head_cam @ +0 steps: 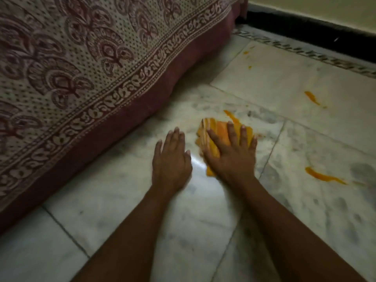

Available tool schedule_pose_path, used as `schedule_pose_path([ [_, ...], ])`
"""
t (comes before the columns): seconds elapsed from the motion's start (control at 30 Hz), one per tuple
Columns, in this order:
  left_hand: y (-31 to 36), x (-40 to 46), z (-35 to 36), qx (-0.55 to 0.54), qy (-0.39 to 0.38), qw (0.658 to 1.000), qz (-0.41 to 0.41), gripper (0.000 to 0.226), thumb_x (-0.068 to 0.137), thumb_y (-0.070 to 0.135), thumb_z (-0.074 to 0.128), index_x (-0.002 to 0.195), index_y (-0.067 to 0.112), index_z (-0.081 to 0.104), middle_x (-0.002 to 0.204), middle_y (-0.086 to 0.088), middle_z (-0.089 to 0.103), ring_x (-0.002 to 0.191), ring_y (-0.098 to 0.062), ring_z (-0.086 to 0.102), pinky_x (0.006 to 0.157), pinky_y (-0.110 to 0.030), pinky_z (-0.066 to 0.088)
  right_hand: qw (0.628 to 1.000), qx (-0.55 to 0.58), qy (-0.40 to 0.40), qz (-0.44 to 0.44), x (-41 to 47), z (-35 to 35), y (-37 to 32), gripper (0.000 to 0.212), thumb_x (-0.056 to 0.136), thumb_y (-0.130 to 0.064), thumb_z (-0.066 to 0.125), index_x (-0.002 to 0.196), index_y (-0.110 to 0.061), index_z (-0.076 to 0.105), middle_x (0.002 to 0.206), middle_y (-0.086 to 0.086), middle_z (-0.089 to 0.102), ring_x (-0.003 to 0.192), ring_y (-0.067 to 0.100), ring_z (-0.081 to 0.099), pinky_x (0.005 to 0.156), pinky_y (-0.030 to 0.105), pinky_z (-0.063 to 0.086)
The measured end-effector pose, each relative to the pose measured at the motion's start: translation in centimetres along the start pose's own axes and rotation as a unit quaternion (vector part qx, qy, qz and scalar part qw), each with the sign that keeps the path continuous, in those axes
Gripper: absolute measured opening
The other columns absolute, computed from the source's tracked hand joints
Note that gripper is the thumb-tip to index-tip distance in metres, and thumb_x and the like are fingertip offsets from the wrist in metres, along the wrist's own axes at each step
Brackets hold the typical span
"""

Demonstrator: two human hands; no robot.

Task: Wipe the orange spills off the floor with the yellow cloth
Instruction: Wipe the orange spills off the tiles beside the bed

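The yellow cloth (218,132) is pressed flat onto the marble floor (142,220) under the right hand (232,155), fingers spread straight across it. An orange streak (232,117) is touched by its far edge. The left hand (172,157) is laid open on the floor just beside. More orange spills (323,177) are seen to the right, a patterned bedspread (71,68) to the left.

Glossy marble floor (203,210), woven cloth (218,129)
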State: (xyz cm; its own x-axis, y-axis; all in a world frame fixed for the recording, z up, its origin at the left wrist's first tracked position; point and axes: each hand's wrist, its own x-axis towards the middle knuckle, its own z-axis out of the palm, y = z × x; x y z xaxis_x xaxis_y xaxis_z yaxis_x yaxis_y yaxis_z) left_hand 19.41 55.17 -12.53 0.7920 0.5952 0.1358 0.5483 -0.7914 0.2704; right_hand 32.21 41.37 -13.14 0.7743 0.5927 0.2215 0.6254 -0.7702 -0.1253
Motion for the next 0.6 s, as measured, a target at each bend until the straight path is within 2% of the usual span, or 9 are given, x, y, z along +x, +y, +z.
schedule_pose_path([
  [0.07, 0.0, -0.2, 0.1, -0.003, 0.006, 1.0, -0.005, 0.065, 0.099, 0.038, 0.03, 0.159, 0.014, 0.039, 0.169, -0.003, 0.031, 0.156, -0.018, 0.029, 0.125, -0.046, 0.025, 0.998, 0.003, -0.009, -0.055, -3.1, -1.8, 2.6, 0.071, 0.085, -0.081, 0.039, 0.152, -0.059, 0.035, 0.17, 0.001, 0.028, 0.157, 0.037, 0.021, 0.122, 0.063, 0.015],
  [0.1, 0.0, -0.1, 0.0, -0.004, 0.01, 1.0, -0.006, 0.064, 0.1, 0.037, 0.033, 0.159, 0.015, 0.04, 0.169, -0.002, 0.032, 0.156, -0.018, 0.03, 0.125, -0.046, 0.027, 0.998, 0.002, -0.025, -0.05, -4.2, -2.7, 4.0, 0.073, 0.083, -0.082, 0.038, 0.152, -0.058, 0.035, 0.171, 0.001, 0.026, 0.157, 0.037, 0.021, 0.121, 0.064, 0.018],
  [0.2, 0.0, 0.1, -0.3, -0.013, 0.007, 1.0, -0.013, 0.062, 0.1, 0.035, 0.041, 0.16, 0.017, 0.038, 0.171, 0.001, 0.029, 0.157, -0.015, 0.028, 0.124, -0.046, 0.029, 0.994, -0.01, -0.065, 0.084, -4.2, -4.0, 7.2, 0.08, 0.081, -0.087, 0.031, 0.155, -0.059, 0.023, 0.173, 0.002, 0.016, 0.158, 0.039, 0.015, 0.12, 0.066, 0.018],
  [0.27, 0.1, 0.0, -0.1, -0.011, 0.011, 1.0, -0.016, 0.063, 0.1, 0.035, 0.041, 0.161, 0.019, 0.035, 0.171, 0.003, 0.027, 0.157, -0.014, 0.026, 0.124, -0.046, 0.03, 0.984, 0.001, -0.069, 0.164, -0.7, -3.3, 7.5, 0.079, 0.087, -0.085, 0.026, 0.159, -0.056, 0.009, 0.174, 0.004, 0.007, 0.159, 0.039, 0.004, 0.122, 0.07, 0.01],
  [0.33, 0.1, 0.1, 0.1, -0.008, 0.018, 1.0, -0.023, 0.064, 0.101, 0.035, 0.041, 0.162, 0.021, 0.032, 0.172, 0.004, 0.025, 0.157, -0.012, 0.025, 0.124, -0.044, 0.029, 0.979, 0.015, -0.052, 0.195, 4.4, -2.0, 6.3, 0.077, 0.094, -0.077, 0.02, 0.162, -0.042, 0.005, 0.173, 0.011, 0.005, 0.157, 0.044, 0.001, 0.119, 0.076, 0.005],
  [0.4, 0.2, 0.2, 0.3, -0.007, 0.022, 0.999, -0.024, 0.065, 0.1, 0.036, 0.041, 0.163, 0.022, 0.03, 0.172, 0.006, 0.024, 0.157, -0.011, 0.025, 0.124, -0.043, 0.028, 0.975, 0.045, -0.042, 0.215, 8.9, -0.3, 3.9, 0.078, 0.095, -0.075, 0.021, 0.162, -0.035, 0.011, 0.172, 0.016, 0.009, 0.156, 0.047, 0.003, 0.118, 0.077, 0.002],
  [0.47, 0.1, 0.1, 0.3, -0.012, 0.024, 0.999, -0.025, 0.065, 0.1, 0.036, 0.042, 0.163, 0.023, 0.031, 0.172, 0.006, 0.025, 0.157, -0.011, 0.025, 0.124, -0.043, 0.028, 0.98, 0.043, -0.029, 0.19, 10.5, 1.3, 1.1, 0.078, 0.091, -0.079, 0.028, 0.16, -0.046, 0.02, 0.172, 0.013, 0.014, 0.157, 0.047, 0.005, 0.122, 0.07, 0.0],
  [0.53, 0.1, 0.1, 0.3, -0.011, 0.022, 0.999, -0.026, 0.064, 0.1, 0.036, 0.043, 0.162, 0.024, 0.032, 0.172, 0.006, 0.026, 0.157, -0.012, 0.026, 0.123, -0.044, 0.029, 0.994, 0.022, -0.027, 0.099, 9.2, 1.4, 0.0, 0.074, 0.087, -0.083, 0.034, 0.155, -0.056, 0.028, 0.172, 0.008, 0.02, 0.158, 0.044, 0.009, 0.124, 0.064, 0.0],
  [0.6, 0.3, 0.3, -0.1, -0.008, 0.01, 1.0, -0.027, 0.064, 0.1, 0.036, 0.044, 0.162, 0.023, 0.033, 0.172, 0.006, 0.025, 0.157, -0.012, 0.026, 0.122, -0.045, 0.031, 0.999, 0.02, -0.033, -0.007, 6.4, -0.1, 1.5, 0.074, 0.085, -0.083, 0.039, 0.155, -0.058, 0.027, 0.172, 0.005, 0.021, 0.159, 0.04, 0.01, 0.124, 0.063, 0.006],
])
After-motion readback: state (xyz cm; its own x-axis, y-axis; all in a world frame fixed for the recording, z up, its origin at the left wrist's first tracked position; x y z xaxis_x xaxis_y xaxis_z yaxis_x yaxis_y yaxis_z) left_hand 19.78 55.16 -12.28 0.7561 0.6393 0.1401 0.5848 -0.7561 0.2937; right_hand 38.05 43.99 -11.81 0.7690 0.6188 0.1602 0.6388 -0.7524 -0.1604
